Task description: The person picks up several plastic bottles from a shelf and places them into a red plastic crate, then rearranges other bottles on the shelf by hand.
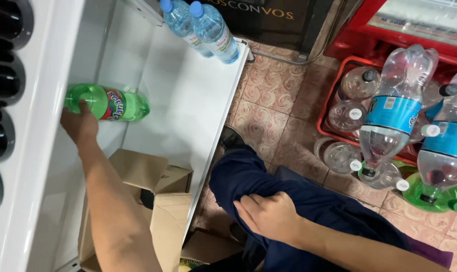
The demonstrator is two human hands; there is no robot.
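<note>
A green plastic soda bottle (pixel 123 104) with a red label lies on its side inside a white fridge (pixel 188 100). My left hand (pixel 80 123) reaches in from below and grips the bottle's near end. My right hand (pixel 269 216) rests on my thigh, on dark blue trousers (pixel 243 176), with its fingers loosely curled and nothing in it.
Two blue-capped water bottles (pixel 208 30) stand at the fridge's far end. Torn cardboard (pixel 163 201) lies at its near end. Dark bottles (pixel 2 80) line the left edge. A red crate (pixel 325 108) of clear bottles (pixel 394 116) sits on the tiled floor at right.
</note>
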